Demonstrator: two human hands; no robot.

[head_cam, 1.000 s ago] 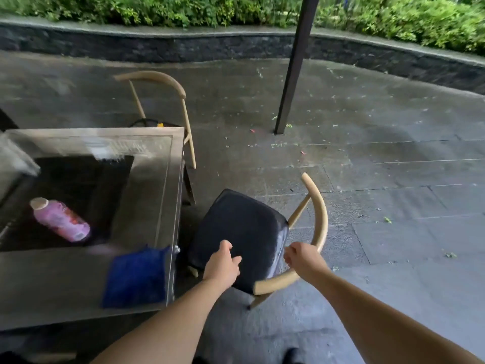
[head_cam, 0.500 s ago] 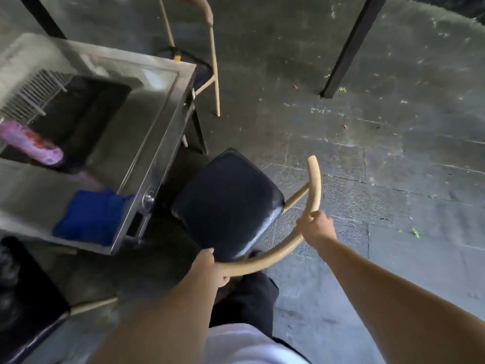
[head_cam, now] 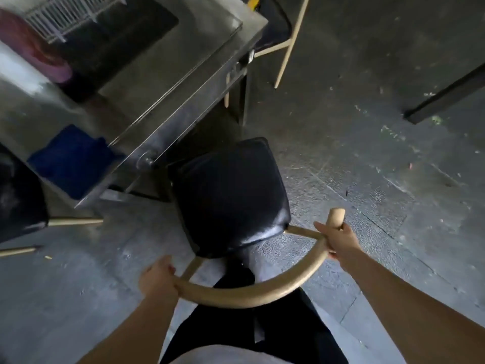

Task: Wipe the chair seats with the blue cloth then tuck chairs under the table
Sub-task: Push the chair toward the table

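Observation:
A chair with a black padded seat [head_cam: 231, 198] and a curved wooden backrest [head_cam: 252, 292] stands just in front of me, its front edge at the corner of the metal table [head_cam: 162, 82]. My left hand [head_cam: 157, 278] grips the left end of the backrest. My right hand [head_cam: 337, 239] grips the backrest near its right end. The blue cloth [head_cam: 70, 158] lies crumpled on the table near its front edge, apart from both hands.
A pink bottle [head_cam: 34, 53] lies blurred on the table at the far left. A second chair [head_cam: 286, 40] stands beyond the table corner. A third chair's black seat [head_cam: 18, 200] shows at the left edge. A dark post [head_cam: 446, 98] crosses the stone floor at right.
My view has tilted further down and swung over the chair. The chair has turned so its seat points at the table. Both hands keep their grip on the backrest.

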